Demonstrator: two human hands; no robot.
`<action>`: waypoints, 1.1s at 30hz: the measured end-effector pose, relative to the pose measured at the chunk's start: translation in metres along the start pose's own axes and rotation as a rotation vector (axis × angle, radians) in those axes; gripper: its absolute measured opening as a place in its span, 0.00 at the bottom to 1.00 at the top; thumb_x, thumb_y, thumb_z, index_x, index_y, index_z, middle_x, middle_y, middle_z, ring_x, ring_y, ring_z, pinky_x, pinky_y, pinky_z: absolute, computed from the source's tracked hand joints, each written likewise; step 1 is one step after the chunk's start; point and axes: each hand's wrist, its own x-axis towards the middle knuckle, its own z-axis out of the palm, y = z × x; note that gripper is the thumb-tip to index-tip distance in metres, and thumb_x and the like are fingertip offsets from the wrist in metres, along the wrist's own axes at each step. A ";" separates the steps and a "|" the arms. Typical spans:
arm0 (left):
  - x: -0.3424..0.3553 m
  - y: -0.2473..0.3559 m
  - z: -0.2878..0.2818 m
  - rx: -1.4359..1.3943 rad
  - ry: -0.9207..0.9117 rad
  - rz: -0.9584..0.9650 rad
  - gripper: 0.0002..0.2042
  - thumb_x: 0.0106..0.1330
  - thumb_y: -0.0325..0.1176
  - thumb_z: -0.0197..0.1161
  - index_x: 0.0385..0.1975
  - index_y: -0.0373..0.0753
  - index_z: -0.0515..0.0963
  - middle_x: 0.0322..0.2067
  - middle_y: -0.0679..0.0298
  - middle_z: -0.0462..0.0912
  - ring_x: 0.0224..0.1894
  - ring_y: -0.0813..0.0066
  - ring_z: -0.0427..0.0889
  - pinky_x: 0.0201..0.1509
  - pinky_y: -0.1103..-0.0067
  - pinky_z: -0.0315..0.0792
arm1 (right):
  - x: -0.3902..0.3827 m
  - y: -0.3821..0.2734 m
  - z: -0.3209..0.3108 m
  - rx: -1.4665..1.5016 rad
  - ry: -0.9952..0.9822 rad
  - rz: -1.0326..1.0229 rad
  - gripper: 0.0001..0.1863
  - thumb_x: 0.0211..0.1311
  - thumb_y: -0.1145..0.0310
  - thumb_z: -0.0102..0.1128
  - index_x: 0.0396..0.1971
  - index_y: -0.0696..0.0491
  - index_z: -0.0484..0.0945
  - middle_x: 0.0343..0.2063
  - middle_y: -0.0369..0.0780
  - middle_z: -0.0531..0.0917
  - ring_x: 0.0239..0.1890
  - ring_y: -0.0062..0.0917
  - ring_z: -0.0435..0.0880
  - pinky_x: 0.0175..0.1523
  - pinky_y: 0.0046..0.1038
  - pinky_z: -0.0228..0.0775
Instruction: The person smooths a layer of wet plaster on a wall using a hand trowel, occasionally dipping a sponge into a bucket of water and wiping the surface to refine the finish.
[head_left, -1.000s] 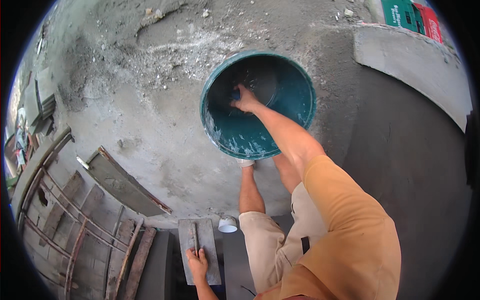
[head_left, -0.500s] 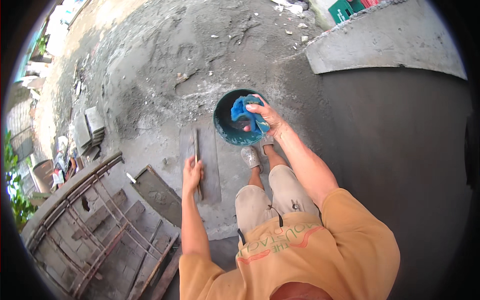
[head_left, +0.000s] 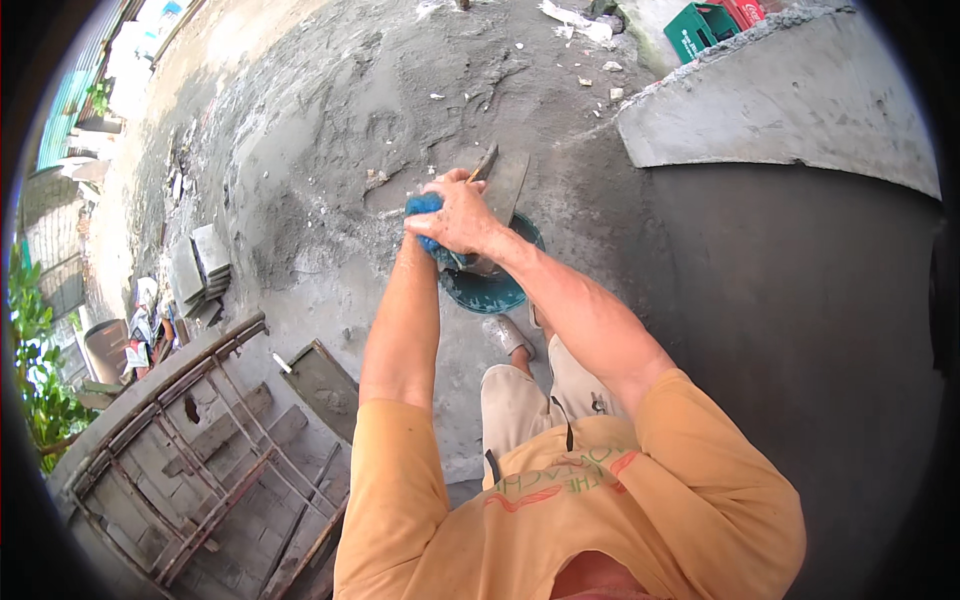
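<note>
My right hand (head_left: 466, 222) is closed on a blue sponge (head_left: 424, 205), pressing it against my left hand and wrist. Partly behind it, my left hand (head_left: 452, 184) grips the wooden handle of a plastering float (head_left: 511, 188). The float's long, flat grey blade tilts over a dark green bucket (head_left: 490, 294), beyond my feet. Both hands are above the bucket's left side and hide much of its opening. Most of my left palm is covered by the right hand and sponge.
A grey mortar-covered board (head_left: 322, 388) lies left of my legs, beside a rusty metal frame (head_left: 225, 455). Flat slabs (head_left: 200, 268) are stacked farther left. A low concrete wall (head_left: 780, 105) edges a smooth dark surface (head_left: 790, 380) on the right. Green and red crates (head_left: 702, 30) stand behind it.
My left hand has lifted the float from the ground and brought it over the bucket. My right hand has moved left with the sponge, and both hands now meet.
</note>
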 end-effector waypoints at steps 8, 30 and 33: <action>0.088 -0.061 0.054 -0.264 -0.337 -0.016 0.21 0.70 0.46 0.60 0.52 0.36 0.75 0.39 0.61 0.83 0.38 0.72 0.82 0.44 0.73 0.78 | 0.005 0.063 -0.083 0.362 -0.037 0.179 0.23 0.45 0.51 0.67 0.32 0.57 0.81 0.28 0.49 0.85 0.32 0.39 0.85 0.40 0.35 0.76; 0.093 -0.107 0.378 0.795 -0.568 0.307 0.15 0.66 0.43 0.60 0.46 0.42 0.82 0.41 0.56 0.86 0.43 0.55 0.85 0.47 0.64 0.78 | -0.161 0.238 -0.202 0.549 0.471 0.480 0.16 0.49 0.58 0.66 0.27 0.57 0.78 0.19 0.41 0.80 0.24 0.27 0.79 0.33 0.33 0.73; 0.072 -0.102 0.411 0.740 -0.628 0.386 0.13 0.66 0.41 0.60 0.45 0.43 0.81 0.39 0.59 0.85 0.40 0.58 0.86 0.44 0.65 0.78 | -0.178 0.235 -0.224 0.374 0.427 0.503 0.15 0.54 0.62 0.66 0.34 0.57 0.79 0.26 0.35 0.81 0.30 0.19 0.77 0.38 0.28 0.72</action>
